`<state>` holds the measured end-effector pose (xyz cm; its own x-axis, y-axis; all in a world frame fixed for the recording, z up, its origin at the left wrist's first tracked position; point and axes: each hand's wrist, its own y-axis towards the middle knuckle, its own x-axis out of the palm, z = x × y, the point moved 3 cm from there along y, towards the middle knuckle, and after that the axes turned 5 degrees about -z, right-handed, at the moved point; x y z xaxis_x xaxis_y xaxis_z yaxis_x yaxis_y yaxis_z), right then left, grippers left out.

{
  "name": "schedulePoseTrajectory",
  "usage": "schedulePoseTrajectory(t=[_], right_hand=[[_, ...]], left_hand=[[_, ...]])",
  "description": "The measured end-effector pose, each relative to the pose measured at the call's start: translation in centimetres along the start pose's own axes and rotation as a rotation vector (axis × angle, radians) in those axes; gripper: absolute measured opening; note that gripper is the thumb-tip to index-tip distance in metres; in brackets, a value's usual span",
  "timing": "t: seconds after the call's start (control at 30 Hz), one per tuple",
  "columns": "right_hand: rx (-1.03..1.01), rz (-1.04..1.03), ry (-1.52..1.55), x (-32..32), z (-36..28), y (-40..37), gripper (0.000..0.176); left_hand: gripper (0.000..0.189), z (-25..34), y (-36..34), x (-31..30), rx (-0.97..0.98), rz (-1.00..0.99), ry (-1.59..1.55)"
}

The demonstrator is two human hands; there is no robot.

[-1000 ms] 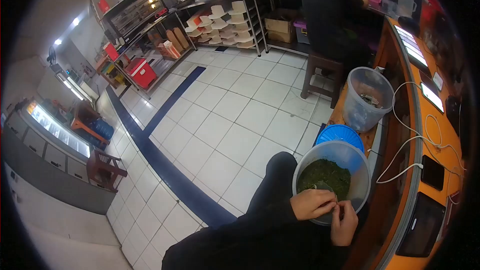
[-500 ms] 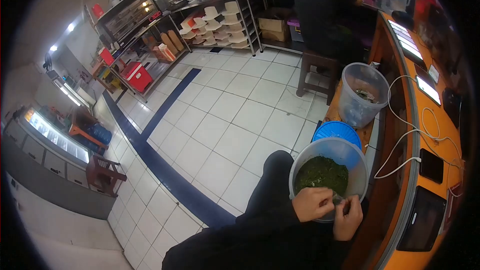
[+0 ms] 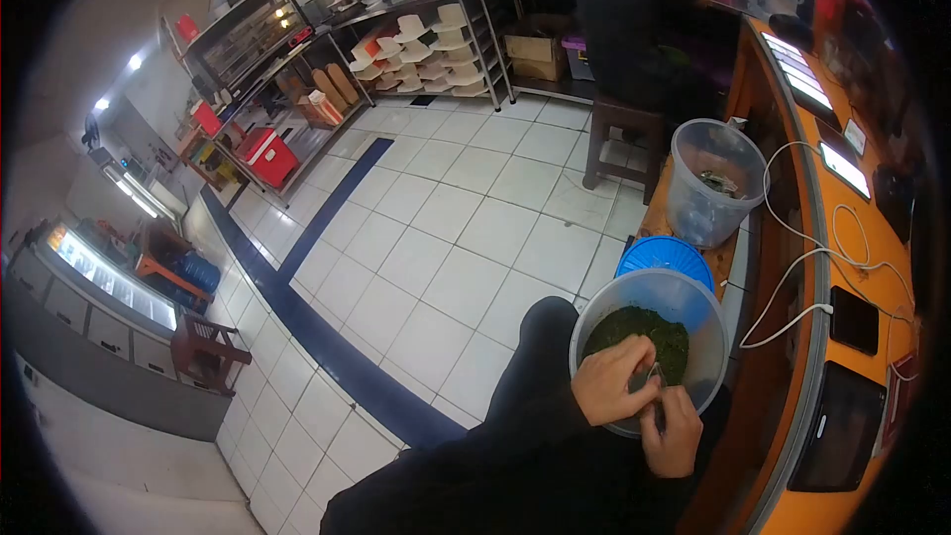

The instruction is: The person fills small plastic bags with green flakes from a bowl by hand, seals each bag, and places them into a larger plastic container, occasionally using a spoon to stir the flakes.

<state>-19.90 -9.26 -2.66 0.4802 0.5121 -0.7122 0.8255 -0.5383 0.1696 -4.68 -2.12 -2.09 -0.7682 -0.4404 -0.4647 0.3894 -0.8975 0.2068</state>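
A translucent plastic bucket (image 3: 705, 337) stands by my legs, partly filled with a dark green, finely chopped mass (image 3: 646, 325). Over its near rim, my left hand (image 3: 612, 382) is closed, thumb and fingers pinching a small, shiny, see-through piece of plastic (image 3: 654, 373). Just to the right and lower, my right hand (image 3: 674, 433) pinches at the same piece, its fingertips meeting those of the left. The fingers cover most of the plastic, and I cannot tell what is inside it.
Behind the bucket lies a blue plastic lid (image 3: 666, 256), and past it a second translucent bucket (image 3: 693, 203) with some green bits. To the right runs an orange counter (image 3: 827, 337) with a tablet (image 3: 838, 426), phones and white cables (image 3: 783, 322). A person in black (image 3: 634, 30) sits ahead.
Both hands have shifted slightly up and left over the bucket. The left fingers have risen and now cover more of the green mass; the small plastic piece moved with them.
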Motion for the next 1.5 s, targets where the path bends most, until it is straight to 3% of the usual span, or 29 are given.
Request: schedulePoseTrajectory(t=[0.07,0.13,0.23,0.37,0.43,0.5,0.63,0.7,0.77,0.83,0.87,0.93,0.97,1.03,1.07,1.13,1.17,1.23,1.33,1.5], right_hand=[[0.054,-0.032,0.166,-0.6,0.4,-0.1,0.01],[0.11,-0.068,0.334,-1.2,0.8,-0.2,0.009],[0.012,-0.067,0.441,-2.1,1.2,-0.1,0.008],[-0.067,-0.107,0.6,-2.6,1.0,-0.2,0.019],[-0.081,-0.144,0.646,-2.7,0.9,-0.2,0.026],[-0.185,-0.083,0.622,-2.9,1.1,-0.4,0.038],[-0.302,-0.031,0.641,-3.9,1.5,-0.3,0.042],[-0.325,-0.299,0.861,-3.0,1.9,-0.3,0.038],[-0.271,-0.373,0.911,-3.3,1.4,-0.3,0.03],[-0.09,-0.66,0.626,-3.1,1.0,-0.2,0.022],[-0.09,-0.657,0.625,-2.7,1.1,-0.2,0.022],[-0.342,-0.546,0.636,-2.0,1.0,-0.1,0.02],[-0.343,-0.546,0.637,-2.3,0.7,-0.1,0.02],[-0.069,-0.61,0.527,-3.0,0.4,-0.1,0.02],[-0.066,-0.611,0.528,-3.0,0.3,0.0,0.02],[0.195,-0.563,0.514,-2.9,0.7,0.0,0.024],[0.195,-0.562,0.514,-2.8,0.7,0.0,0.024],[0.347,-0.406,0.605,-2.6,1.3,0.0,0.03],[0.318,-0.302,0.743,-1.6,1.1,0.1,0.041],[0.305,-0.389,0.677,-0.5,1.3,-0.1,0.045]], left_hand=[[0.024,0.9,0.4,-1.6,0.111,0.089,-0.023],[0.025,1.5,0.6,-2.2,0.348,-0.158,-0.011],[0.027,0.9,1.1,-2.1,0.38,-0.335,-0.127],[0.028,1.7,1.9,-2.3,0.499,-0.427,-0.359],[0.025,2.0,2.0,-2.1,0.404,-0.731,-0.635],[0.022,2.0,2.3,-2.3,0.402,-0.722,-0.573],[0.017,1.1,2.3,-1.3,0.399,-0.733,-0.527],[0.016,1.1,2.3,-1.0,0.415,-0.743,-0.535],[0.015,1.1,2.3,-0.8,0.429,-0.752,-0.548],[0.012,0.7,2.2,-0.4,0.448,-0.777,-0.511],[0.012,0.6,2.3,-0.3,0.45,-0.779,-0.51],[0.013,0.4,2.2,-0.2,0.458,-0.772,-0.423],[0.013,0.4,2.2,-0.3,0.457,-0.772,-0.423],[0.009,0.4,2.2,-0.7,0.465,-0.754,-0.285],[0.009,0.7,2.1,-1.0,0.464,-0.754,-0.287],[0.028,1.2,2.1,-2.1,0.399,-0.555,-0.249],[0.028,1.5,1.8,-2.5,0.4,-0.557,-0.25],[0.048,1.7,1.4,-3.0,0.36,-0.496,0.035],[0.055,0.5,0.3,-1.5,0.403,-0.425,0.202],[0.054,0.0,0.8,-0.3,0.363,-0.466,0.355]])
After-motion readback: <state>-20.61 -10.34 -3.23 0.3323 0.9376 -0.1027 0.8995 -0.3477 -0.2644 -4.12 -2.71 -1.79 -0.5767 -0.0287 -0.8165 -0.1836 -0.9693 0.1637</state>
